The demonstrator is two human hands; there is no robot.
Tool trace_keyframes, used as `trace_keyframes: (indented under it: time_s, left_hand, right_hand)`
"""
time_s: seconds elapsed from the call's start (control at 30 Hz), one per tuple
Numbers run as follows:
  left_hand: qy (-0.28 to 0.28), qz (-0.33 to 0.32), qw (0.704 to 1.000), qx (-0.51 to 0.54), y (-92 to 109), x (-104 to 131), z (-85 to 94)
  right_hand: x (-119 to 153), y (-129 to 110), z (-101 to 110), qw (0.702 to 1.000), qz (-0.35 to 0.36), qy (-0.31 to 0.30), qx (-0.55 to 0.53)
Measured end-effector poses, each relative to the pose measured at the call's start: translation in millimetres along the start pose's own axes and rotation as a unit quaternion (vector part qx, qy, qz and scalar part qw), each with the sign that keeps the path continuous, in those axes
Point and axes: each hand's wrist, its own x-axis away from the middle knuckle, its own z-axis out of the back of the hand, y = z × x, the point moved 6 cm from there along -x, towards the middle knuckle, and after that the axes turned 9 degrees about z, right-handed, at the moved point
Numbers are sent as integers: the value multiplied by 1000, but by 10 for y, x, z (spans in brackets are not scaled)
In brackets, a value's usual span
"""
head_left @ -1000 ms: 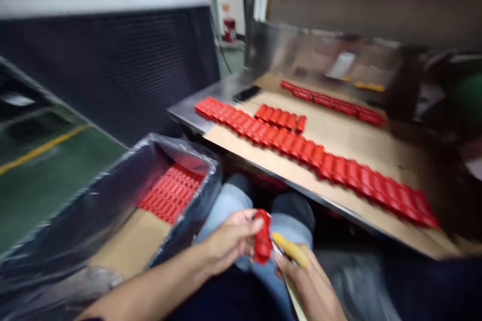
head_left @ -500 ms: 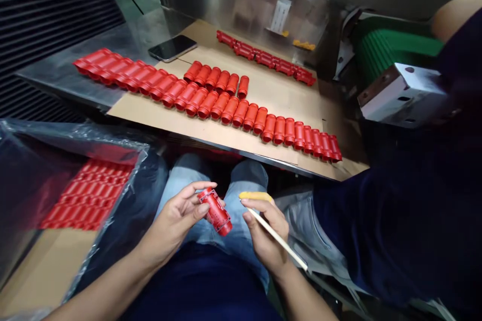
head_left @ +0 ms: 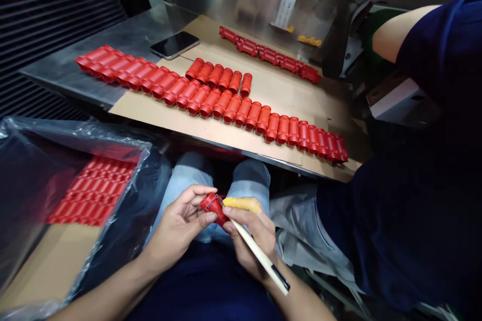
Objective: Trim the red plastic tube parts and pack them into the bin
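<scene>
Nearest me, the person's right hand (head_left: 254,235) has a closed pinch on a pale-handled tool (head_left: 258,251), a yellow cover (head_left: 241,204) on its index finger. A moment ago it is well apart from the other hand; now it has come in, fingertips against the red ribbed-end tube (head_left: 213,205), and the tool's dark end band shows. The left hand (head_left: 181,223) is half curled, still gripping that tube between thumb and fingers, tilted above the lap. I can't make out the tool's tip.

To the left sits a plastic-lined bin (head_left: 145,153), with packed red parts (head_left: 94,190) beside bare cardboard (head_left: 56,261). On the metal table (head_left: 48,70), a long slanting row of red tubes (head_left: 220,104) lies partly on a cardboard sheet (head_left: 150,120), unchanged. Behind it is a short row (head_left: 215,76), its last tube slightly apart, with a phone (head_left: 175,45) to the left. On the right, a co-worker's bare arm (head_left: 399,35) now reaches further in, over a metal bracket (head_left: 391,100). Farther back lie a row of red clip-like parts (head_left: 269,55) and small yellow pieces (head_left: 309,40).
</scene>
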Motion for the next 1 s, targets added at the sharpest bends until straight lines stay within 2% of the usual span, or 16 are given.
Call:
trace_keyframes:
  time_s: [0.3,0.5,0.73,0.83,1.0]
  left_hand:
    - [-7,-21,1000,-9,-7,16,-14]
    - [10,-29,999,-20,-46,17,3]
    - [54,-62,994,-75,-30,24,67]
    - [84,-74,990,-90,51,20,111]
    - [39,-60,994,-77,124,4,31]
  right_hand:
    - [-12,-23,30,1000,11,9,27]
    - [-5,-40,12,999,5,13,34]
    - [-8,-59,31,998,-6,12,57]
    - [10,-26,93,997,-40,6,61]
    - [9,-50,158,998,-54,13,12]
